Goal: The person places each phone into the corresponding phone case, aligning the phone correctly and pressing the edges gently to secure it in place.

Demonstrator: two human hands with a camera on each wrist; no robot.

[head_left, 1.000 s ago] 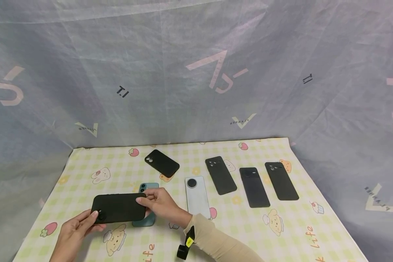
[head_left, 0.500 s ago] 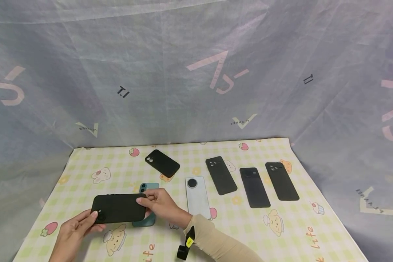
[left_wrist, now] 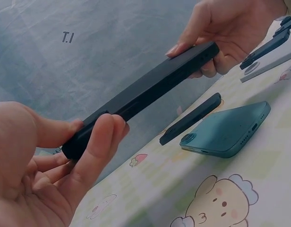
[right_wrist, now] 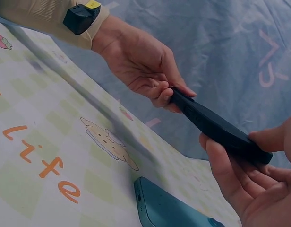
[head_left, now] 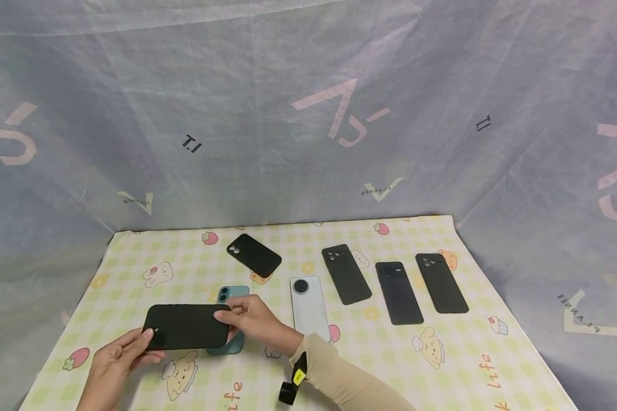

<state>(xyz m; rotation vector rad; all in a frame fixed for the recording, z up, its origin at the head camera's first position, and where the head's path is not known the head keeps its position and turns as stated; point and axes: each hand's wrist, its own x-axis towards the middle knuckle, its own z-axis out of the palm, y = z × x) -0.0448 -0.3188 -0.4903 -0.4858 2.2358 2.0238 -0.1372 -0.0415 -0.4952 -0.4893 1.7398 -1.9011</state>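
Note:
Both hands hold a flat black phone [head_left: 187,326] sideways above the table, its back with a dark round camera area turned to the head view. Whether a case covers it I cannot tell. My left hand [head_left: 115,362] grips the camera end, thumb on the face and fingers beneath, as the left wrist view shows. The other end is pinched by my right hand [head_left: 257,322]. In the right wrist view, the black phone [right_wrist: 216,124] slants between the two hands. Under it lies a teal phone [head_left: 231,345], partly hidden by the held one and my right hand.
A black phone case [head_left: 254,256] lies behind. To the right are a white phone [head_left: 309,308], partly covered by my sleeve, another black case [head_left: 347,277], a dark phone [head_left: 400,294] and a further black case [head_left: 442,285]. A grey curtain [head_left: 267,131] surrounds the checked tablecloth [head_left: 185,251].

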